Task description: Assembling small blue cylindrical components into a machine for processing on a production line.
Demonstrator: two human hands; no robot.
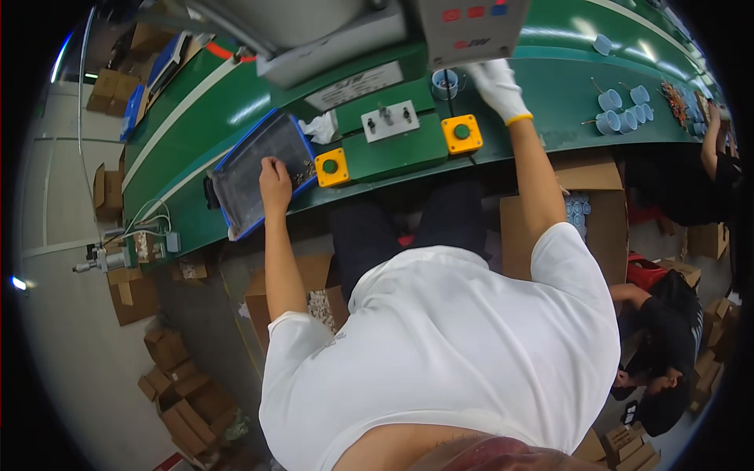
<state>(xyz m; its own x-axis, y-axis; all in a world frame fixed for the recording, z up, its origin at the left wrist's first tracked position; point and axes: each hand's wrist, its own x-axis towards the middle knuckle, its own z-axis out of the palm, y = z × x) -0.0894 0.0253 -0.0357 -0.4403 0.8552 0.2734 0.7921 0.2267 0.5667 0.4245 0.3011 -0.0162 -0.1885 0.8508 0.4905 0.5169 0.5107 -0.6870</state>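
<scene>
My bare left hand point(275, 185) hovers over a blue-rimmed tray point(242, 174), its fingers curled together; what they pinch, if anything, is hidden. Small metal-looking parts point(301, 173) lie in the tray's right corner. My right hand point(498, 89), in a white knit glove with a yellow cuff, reaches under the machine's control box point(474, 30), which hides its fingertips. Left of the glove stands a light blue cup point(445, 85) with a dark cord in front. Between my hands, a metal fixture plate point(390, 121) with pins sits on the green machine base point(397, 160).
Yellow button boxes with green buttons flank the base, one left point(332, 167) and one right point(462, 134). Several light blue cups point(607, 122) stand on the green bench at right. Below are open cardboard boxes point(563, 228). Other people point(667, 330) work at far right.
</scene>
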